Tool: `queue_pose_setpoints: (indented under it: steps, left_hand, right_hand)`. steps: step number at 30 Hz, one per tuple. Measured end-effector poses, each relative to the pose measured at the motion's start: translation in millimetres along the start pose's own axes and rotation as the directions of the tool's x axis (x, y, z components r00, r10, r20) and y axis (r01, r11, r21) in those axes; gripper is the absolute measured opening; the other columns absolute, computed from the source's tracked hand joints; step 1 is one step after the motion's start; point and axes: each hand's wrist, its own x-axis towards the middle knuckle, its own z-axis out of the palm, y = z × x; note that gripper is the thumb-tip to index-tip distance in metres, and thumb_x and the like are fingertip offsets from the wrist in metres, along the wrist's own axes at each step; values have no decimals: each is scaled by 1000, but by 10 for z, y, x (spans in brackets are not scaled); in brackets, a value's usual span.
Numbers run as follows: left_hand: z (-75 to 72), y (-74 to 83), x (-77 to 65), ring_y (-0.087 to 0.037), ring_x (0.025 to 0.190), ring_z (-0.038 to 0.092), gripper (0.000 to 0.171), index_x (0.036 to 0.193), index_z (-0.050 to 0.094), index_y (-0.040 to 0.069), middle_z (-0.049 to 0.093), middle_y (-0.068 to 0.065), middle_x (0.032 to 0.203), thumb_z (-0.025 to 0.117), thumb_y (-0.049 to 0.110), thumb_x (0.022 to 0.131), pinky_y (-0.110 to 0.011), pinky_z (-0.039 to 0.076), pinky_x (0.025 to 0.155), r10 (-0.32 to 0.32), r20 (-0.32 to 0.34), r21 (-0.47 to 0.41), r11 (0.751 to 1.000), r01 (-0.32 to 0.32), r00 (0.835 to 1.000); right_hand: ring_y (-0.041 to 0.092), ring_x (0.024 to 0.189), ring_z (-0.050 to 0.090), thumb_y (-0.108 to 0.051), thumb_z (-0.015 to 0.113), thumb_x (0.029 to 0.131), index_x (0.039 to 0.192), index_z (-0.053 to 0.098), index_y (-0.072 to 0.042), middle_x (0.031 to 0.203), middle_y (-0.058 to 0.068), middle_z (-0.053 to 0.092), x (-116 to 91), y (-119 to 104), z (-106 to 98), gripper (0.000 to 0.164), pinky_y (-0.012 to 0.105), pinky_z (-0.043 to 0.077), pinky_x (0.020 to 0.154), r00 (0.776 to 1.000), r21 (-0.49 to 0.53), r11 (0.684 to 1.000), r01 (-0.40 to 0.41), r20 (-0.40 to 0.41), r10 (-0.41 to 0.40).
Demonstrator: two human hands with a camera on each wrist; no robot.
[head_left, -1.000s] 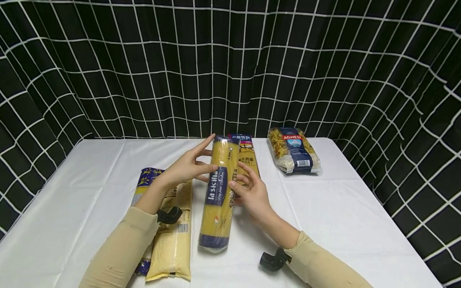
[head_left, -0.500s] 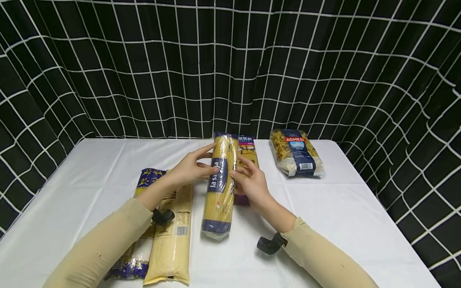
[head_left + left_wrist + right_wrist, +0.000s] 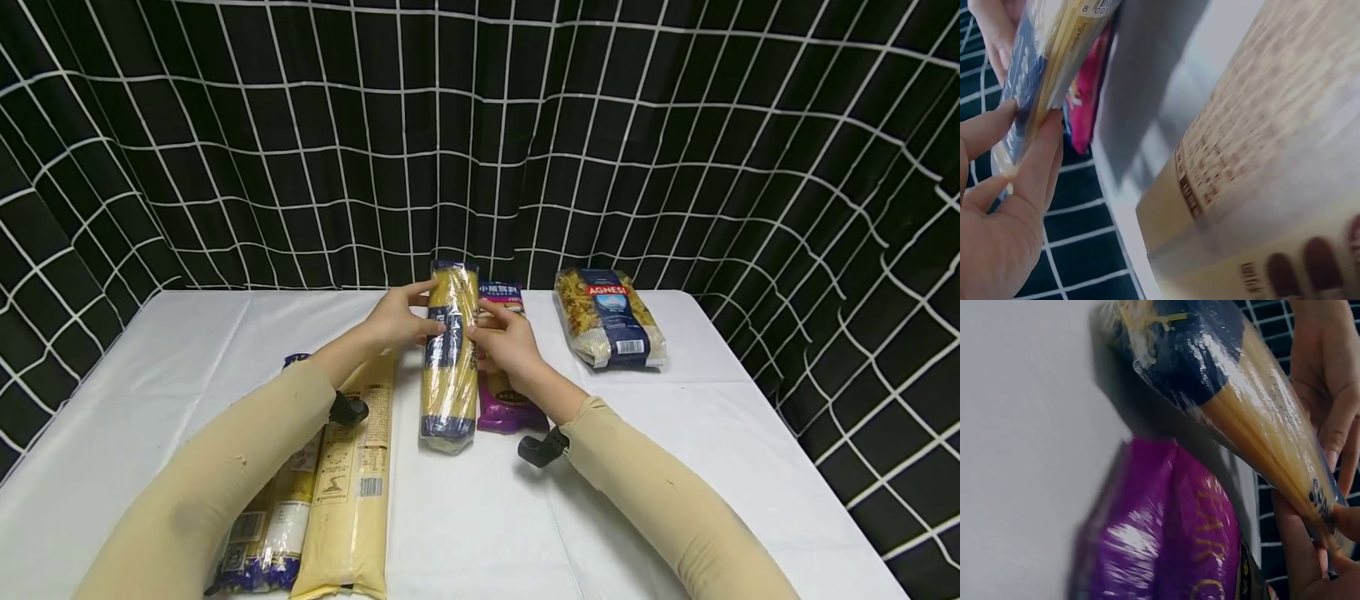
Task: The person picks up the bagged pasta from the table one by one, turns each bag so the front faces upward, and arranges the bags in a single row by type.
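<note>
Between both hands is a clear-wrapped pack of spaghetti (image 3: 450, 387) with dark blue bands and a blue label. My left hand (image 3: 396, 320) pinches its left side, thumb on the label. My right hand (image 3: 513, 343) grips the opposite side, its thumb near the label's edge. In the right wrist view the spaghetti pack (image 3: 1260, 406) is tilted above the white cloth, with a shadow beneath. Just right of it lies a purple-ended pasta bag (image 3: 506, 404), partly hidden by my right hand; its purple end (image 3: 1147, 531) fills the lower right wrist view.
At left, a cream pasta bag (image 3: 348, 508) and a blue-and-yellow pasta bag (image 3: 281, 517) lie side by side, partly under my left forearm. An AGNESI bag of pasta twists (image 3: 611, 321) lies at the back right. A black gridded curtain (image 3: 480, 150) stands behind the white-covered table (image 3: 465, 533).
Both hands have carried the spaghetti pack away from me toward the table's back edge. The purple end of the bag beside it has come into view.
</note>
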Motion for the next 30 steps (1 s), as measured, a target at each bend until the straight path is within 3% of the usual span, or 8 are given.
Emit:
queue_pose_setpoints:
  steps: [10, 16, 20, 23, 27, 30]
  left_hand:
    - [25, -86, 280, -41, 123, 62, 85, 163, 32, 8, 52, -26, 149, 76, -3, 91, -46, 58, 96, -58, -10, 3, 998, 58, 998]
    - [96, -202, 357, -42, 124, 63, 84, 164, 30, 7, 51, -26, 151, 73, -5, 93, -42, 60, 92, -104, 0, -33, 994, 104, 995]
    - [126, -260, 383, -41, 122, 64, 83, 164, 29, 6, 52, -27, 150, 71, -7, 93, -41, 61, 90, -122, -2, -42, 992, 122, 993]
    - [133, -287, 399, -41, 124, 63, 83, 164, 28, 4, 52, -27, 150, 70, -7, 93, -42, 59, 94, -133, -5, -47, 990, 132, 991]
    - [124, -310, 416, -39, 127, 61, 83, 164, 27, 4, 52, -27, 151, 70, -6, 93, -42, 56, 100, -160, -3, -43, 986, 160, 987]
    - [106, -314, 432, -37, 126, 62, 83, 164, 27, 3, 54, -26, 150, 70, -5, 94, -38, 57, 97, -167, 0, -28, 986, 167, 986]
  right_hand:
    - [12, 76, 61, 3, 62, 95, 153, 51, -3, 128, 18, 59, 213, 41, 31, 59, 27, 61, 59, 998, -70, 997, -25, -59, 20]
    - [18, 89, 65, 2, 61, 96, 151, 53, -2, 134, 20, 62, 248, 167, 46, 56, 27, 61, 66, 996, -168, 985, -33, -92, 18]
    - [24, 99, 68, 2, 63, 95, 146, 58, 0, 132, 22, 66, 247, 216, 59, 51, 29, 62, 72, 995, -240, 971, 12, -90, -34]
    - [28, 108, 68, 2, 64, 94, 141, 63, 0, 130, 20, 69, 237, 215, 66, 47, 33, 61, 82, 993, -320, 945, 60, -78, -90]
    - [28, 123, 63, -3, 66, 95, 142, 63, -2, 134, 17, 69, 216, 192, 67, 47, 40, 53, 103, 990, -464, 880, 99, -47, -136]
    - [28, 130, 59, -5, 65, 96, 144, 61, -2, 139, 16, 66, 203, 170, 69, 49, 42, 48, 109, 989, -512, 852, 111, -27, -145]
